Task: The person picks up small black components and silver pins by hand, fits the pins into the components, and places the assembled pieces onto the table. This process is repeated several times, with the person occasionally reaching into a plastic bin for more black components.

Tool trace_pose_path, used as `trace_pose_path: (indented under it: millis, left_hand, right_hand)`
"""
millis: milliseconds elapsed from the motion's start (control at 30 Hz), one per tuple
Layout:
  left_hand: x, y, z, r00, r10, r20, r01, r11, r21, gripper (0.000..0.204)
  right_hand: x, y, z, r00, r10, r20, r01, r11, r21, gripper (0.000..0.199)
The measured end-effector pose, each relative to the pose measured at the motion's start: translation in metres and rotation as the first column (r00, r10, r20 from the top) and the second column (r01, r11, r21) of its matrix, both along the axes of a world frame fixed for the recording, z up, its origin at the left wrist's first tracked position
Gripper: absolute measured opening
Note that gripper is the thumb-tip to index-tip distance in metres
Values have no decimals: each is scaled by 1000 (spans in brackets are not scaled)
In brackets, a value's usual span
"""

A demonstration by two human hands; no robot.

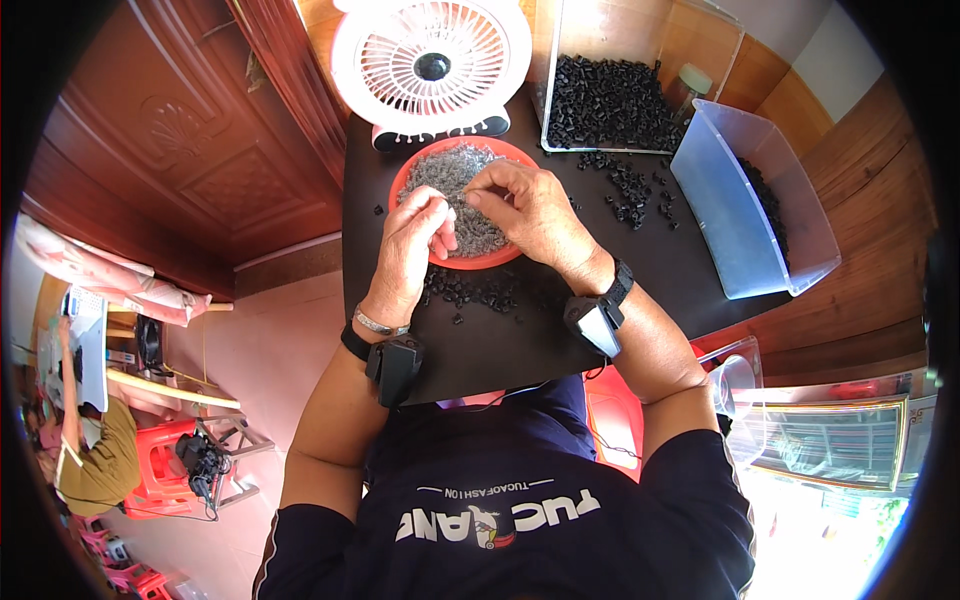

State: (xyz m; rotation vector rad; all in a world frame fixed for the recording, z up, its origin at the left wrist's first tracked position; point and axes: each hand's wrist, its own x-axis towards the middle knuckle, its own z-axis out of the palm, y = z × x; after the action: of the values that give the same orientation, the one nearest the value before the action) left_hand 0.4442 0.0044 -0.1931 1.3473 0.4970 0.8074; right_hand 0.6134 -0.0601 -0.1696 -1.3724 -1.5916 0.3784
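Note:
A red basin (520, 154) full of small grey pieces (440, 172) sits on the dark table. My left hand (421, 228) is above the basin's left side, its fingers curled in and the thumb against the forefinger. Close beside it, my right hand (532, 208) pinches thumb and forefinger together over the middle of the basin. Whatever the two hands hold is too small to make out. Small black parts (470, 290) lie scattered on the table just in front of the basin.
A white fan (432, 66) stands behind the basin. Further right are a clear box of black parts (610, 100), a loose spill of black parts (632, 195) and a tilted translucent blue bin (725, 205). Another person (105, 455) sits far left near a red stool (160, 465).

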Motion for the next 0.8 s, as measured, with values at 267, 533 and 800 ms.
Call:
trace_pose_path:
  millis: [267, 533, 800]
  left_hand:
    - [7, 0, -6, 998, 1, -56, 26, 877, 480, 12]
    - [0, -2, 4, 995, -97, -14, 97, 995, -20, 21]
    - [0, 3, 0, 988, -62, 142, 93, 971, -222, 20]
  right_hand:
    - [3, 3, -3, 974, 62, -218, -127, 945, -303, 25]
    - [5, 3, -6, 977, 148, -151, -182, 953, -244, 20]
    - [-1, -2, 4, 993, 90, 76, -87, 995, -38, 11]
